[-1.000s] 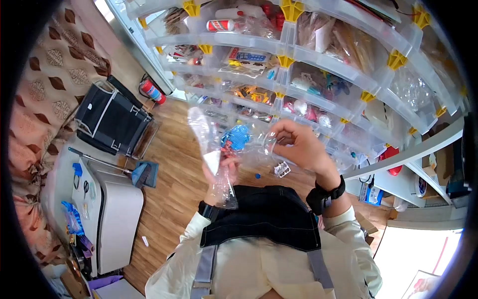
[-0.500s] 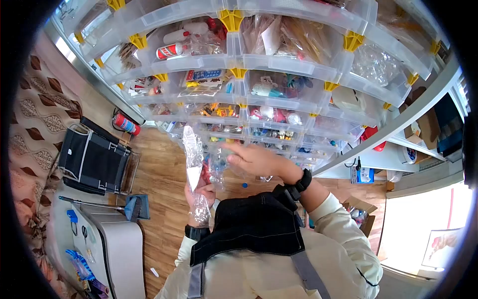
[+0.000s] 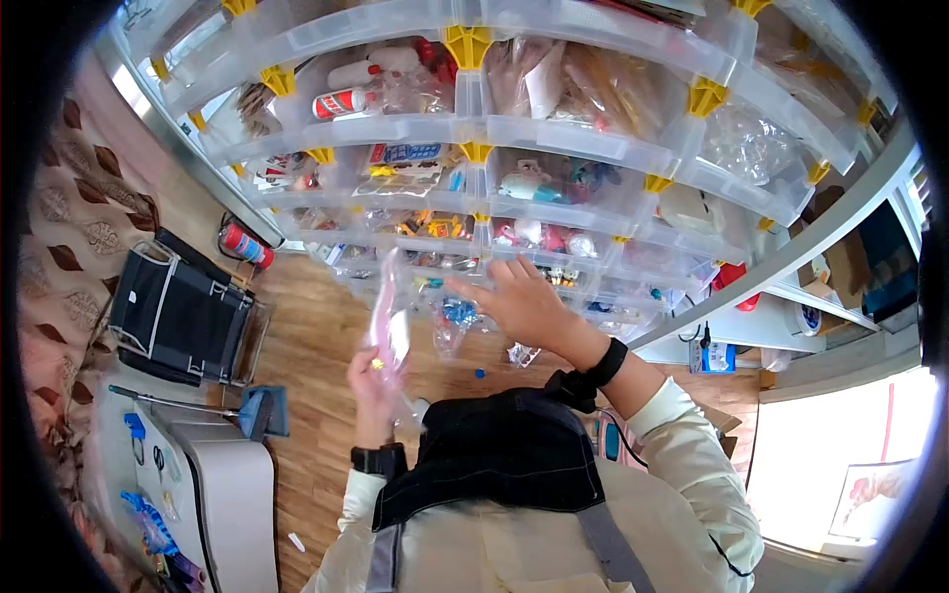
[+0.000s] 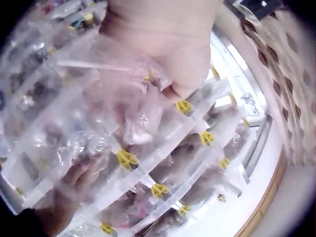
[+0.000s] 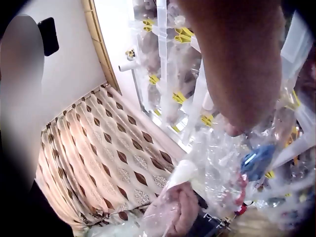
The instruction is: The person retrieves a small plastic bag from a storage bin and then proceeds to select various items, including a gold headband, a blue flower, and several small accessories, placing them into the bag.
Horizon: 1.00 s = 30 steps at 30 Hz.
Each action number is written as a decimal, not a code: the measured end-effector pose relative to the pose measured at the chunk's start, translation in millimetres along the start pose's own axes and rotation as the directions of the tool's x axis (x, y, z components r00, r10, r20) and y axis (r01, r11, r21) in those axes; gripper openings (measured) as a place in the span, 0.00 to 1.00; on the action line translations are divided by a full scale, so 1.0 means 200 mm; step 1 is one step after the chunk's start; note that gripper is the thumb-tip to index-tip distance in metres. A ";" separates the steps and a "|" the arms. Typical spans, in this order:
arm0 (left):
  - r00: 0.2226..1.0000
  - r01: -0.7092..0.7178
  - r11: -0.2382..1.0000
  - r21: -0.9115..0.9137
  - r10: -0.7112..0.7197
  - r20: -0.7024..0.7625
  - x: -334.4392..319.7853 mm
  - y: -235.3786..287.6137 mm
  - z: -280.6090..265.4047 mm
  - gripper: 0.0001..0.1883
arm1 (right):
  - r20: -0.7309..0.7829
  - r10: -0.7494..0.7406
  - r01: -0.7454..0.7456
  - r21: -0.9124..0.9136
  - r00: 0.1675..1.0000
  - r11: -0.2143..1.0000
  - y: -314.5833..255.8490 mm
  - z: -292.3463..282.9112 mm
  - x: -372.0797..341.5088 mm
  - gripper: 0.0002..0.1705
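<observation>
In the head view my left hand (image 3: 368,387) grips a long, clear plastic bag (image 3: 388,331) with a pinkish tint, and a small yellow spot shows near the fingers. The bag's loose plastic hangs in front of the hand in the left wrist view. My right hand (image 3: 539,308) is over the lower drawers, thumb towards the left. Just below its thumb hangs a clear bag with a blue and reddish thing (image 3: 458,312) inside. The right wrist view shows this crinkled clear plastic (image 5: 219,165) right at the fingertips; the fingers' hold on it is partly hidden.
Ahead rises a rack of translucent drawers (image 3: 395,128) with yellow clips, filled with bagged items. To the left are a fire extinguisher (image 3: 246,245), a black folding chair (image 3: 178,316), a dustpan (image 3: 261,413) and a white cabinet (image 3: 232,494).
The head view has turned right. The two bags have come apart: the blue one has moved right alongside my right hand, the pinkish one stays in my left hand, now farther left.
</observation>
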State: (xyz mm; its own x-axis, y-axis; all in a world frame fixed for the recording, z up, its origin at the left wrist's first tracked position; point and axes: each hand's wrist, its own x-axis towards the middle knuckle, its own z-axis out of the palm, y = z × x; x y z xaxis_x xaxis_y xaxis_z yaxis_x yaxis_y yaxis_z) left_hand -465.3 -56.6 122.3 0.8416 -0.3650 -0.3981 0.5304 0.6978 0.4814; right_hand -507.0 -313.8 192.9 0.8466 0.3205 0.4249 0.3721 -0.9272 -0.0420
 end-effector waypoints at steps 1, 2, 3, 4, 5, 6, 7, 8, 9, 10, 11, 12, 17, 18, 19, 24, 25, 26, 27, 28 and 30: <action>0.999 -0.044 0.995 0.087 0.045 -0.001 -0.02 0.05 -0.02 0.14 | -0.002 0.004 -0.004 -0.009 1.000 1.000 0.02 0.03 -0.01 0.24; 0.996 -0.090 0.981 0.173 0.091 0.005 -0.04 0.08 0.01 0.14 | -0.041 -0.028 0.031 0.091 0.999 0.995 0.05 0.06 -0.02 0.23; 0.996 -0.091 0.981 0.171 0.089 0.016 -0.06 0.09 0.06 0.14 | -0.083 -0.058 0.073 0.190 0.995 0.979 0.07 0.08 -0.03 0.22; 0.985 -0.169 0.956 0.238 0.157 0.069 -0.11 0.12 0.14 0.15 | -0.085 -0.058 0.073 0.182 0.995 0.981 0.08 0.09 -0.04 0.22; 0.967 -0.249 0.921 0.298 0.222 0.123 -0.13 0.13 0.18 0.16 | -0.057 0.002 0.013 0.263 0.998 0.965 0.08 0.10 -0.06 0.19; 0.966 -0.254 0.922 0.293 0.225 0.127 -0.09 0.13 0.11 0.16 | -0.025 0.058 -0.046 0.340 0.998 0.939 0.08 0.10 -0.06 0.17; 0.956 -0.293 0.917 0.269 0.271 0.116 -0.01 0.13 -0.02 0.17 | -0.021 0.065 -0.055 0.341 0.998 0.938 0.08 0.10 -0.07 0.18; 0.943 -0.333 0.910 0.247 0.316 0.105 0.01 0.16 -0.05 0.17 | -0.025 0.062 -0.050 0.338 0.998 0.940 0.07 0.09 -0.05 0.18; 0.952 -0.162 0.963 0.215 0.095 0.292 0.02 0.18 -0.08 0.17 | -0.111 0.004 0.032 0.322 0.994 0.946 0.06 0.07 -0.04 0.16; 0.951 -0.166 0.963 0.213 0.099 0.294 0.01 0.19 -0.02 0.17 | -0.196 -0.054 0.112 0.300 0.979 0.947 0.05 0.06 -0.03 0.15; 0.887 -0.028 0.966 0.259 -0.096 0.452 0.00 0.18 0.07 0.19 | -0.199 -0.056 0.115 0.299 0.979 0.947 0.05 0.07 -0.02 0.15; 0.763 0.100 0.940 0.326 -0.283 0.581 -0.01 0.15 0.14 0.22 | -0.179 -0.057 0.109 0.297 0.982 0.949 0.04 0.08 -0.02 0.13; 0.826 0.033 0.584 0.811 -0.473 0.306 0.00 -0.19 0.30 0.13 | 0.052 0.137 -0.142 0.583 0.989 0.800 -0.08 0.11 -0.02 0.10; 0.792 -0.056 0.475 0.878 -0.515 0.329 0.02 -0.22 0.30 0.13 | 0.233 0.161 -0.274 0.628 0.959 0.728 -0.10 0.12 -0.03 0.11; 0.801 -0.089 0.497 0.863 -0.478 0.359 0.05 -0.27 0.26 0.12 | 0.262 0.144 -0.287 0.673 0.954 0.682 -0.09 0.15 -0.04 0.12; 0.895 0.088 0.487 0.869 -0.421 0.145 -0.01 -0.24 0.38 0.15 | 0.409 0.177 -0.436 0.721 0.895 0.539 -0.09 0.00 -0.03 0.12; 0.906 0.173 0.530 0.830 -0.417 0.077 -0.02 -0.24 0.38 0.17 | 0.437 0.182 -0.459 0.694 0.881 0.555 -0.10 0.00 -0.02 0.12; 0.905 0.179 0.527 0.831 -0.419 0.070 0.03 -0.25 0.31 0.17 | 0.467 0.188 -0.485 0.668 0.864 0.564 -0.11 0.02 -0.03 0.12; 0.877 0.235 0.604 0.761 -0.470 0.102 0.12 -0.27 0.20 0.16 | 0.478 0.188 -0.495 0.673 0.858 0.549 -0.11 0.06 -0.04 0.12; 0.846 0.302 0.670 0.678 -0.516 0.134 0.14 -0.30 0.12 0.16 | 0.495 0.130 -0.477 0.683 0.859 0.552 -0.08 0.10 -0.05 0.16; 0.891 0.172 0.683 0.710 -0.415 0.184 0.13 -0.27 0.13 0.11 | 0.502 0.033 -0.454 0.750 0.865 0.481 -0.07 0.11 -0.05 0.20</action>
State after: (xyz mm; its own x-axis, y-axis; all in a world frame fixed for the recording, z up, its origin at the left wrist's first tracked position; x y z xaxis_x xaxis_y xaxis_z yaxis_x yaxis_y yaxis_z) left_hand -470.2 -119.4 105.4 0.5481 -0.7286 -0.4107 0.5791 -0.0237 0.8149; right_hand -511.4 -299.5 169.5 0.9351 0.3434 -0.0876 0.0804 -0.4462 -0.8913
